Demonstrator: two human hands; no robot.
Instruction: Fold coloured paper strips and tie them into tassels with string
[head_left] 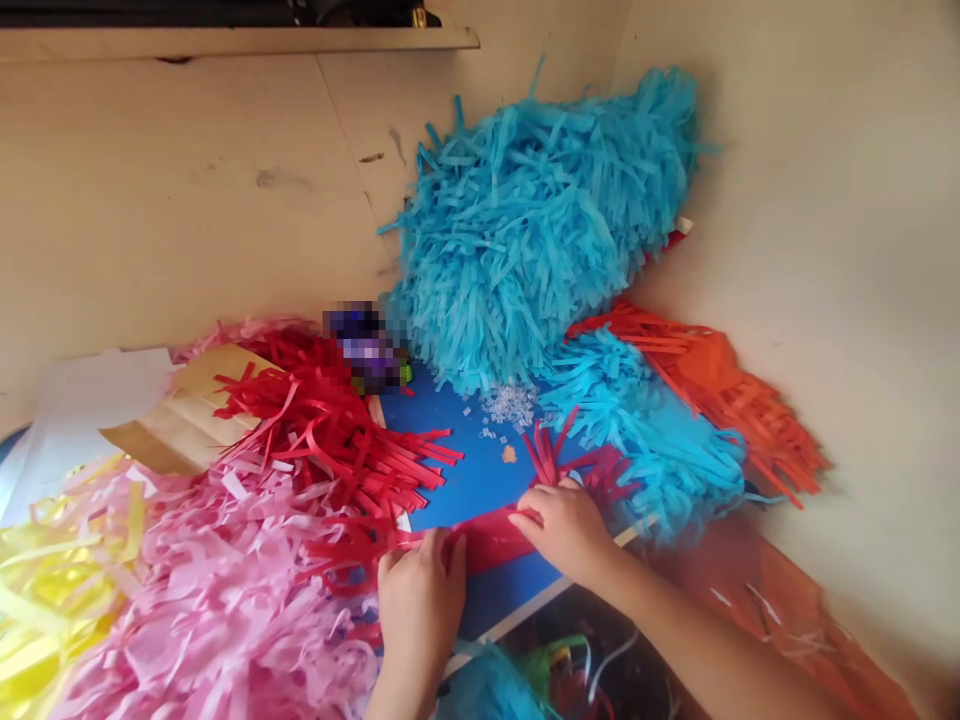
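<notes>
A strip of red tissue paper (491,537), fringed at both ends, lies stretched across the blue tabletop (461,470) near its front edge. My left hand (424,590) is closed on the paper's left part, with fringe spreading out beyond it. At the right part, my right hand (566,525) grips the same paper between bent fingers, and loose red strands stick up behind it. Small clear plastic bits (510,405) lie scattered behind the strip. A pile of red fringe (322,430) sits to the left.
A big blue fringed bundle (540,230) leans in the corner. Smaller blue fringe (645,420) and orange fringe (720,380) lie to the right. Pink fringe (247,590), yellow fringe (67,580) and brown paper (176,415) cover the left. A shelf (240,43) juts from the wall above.
</notes>
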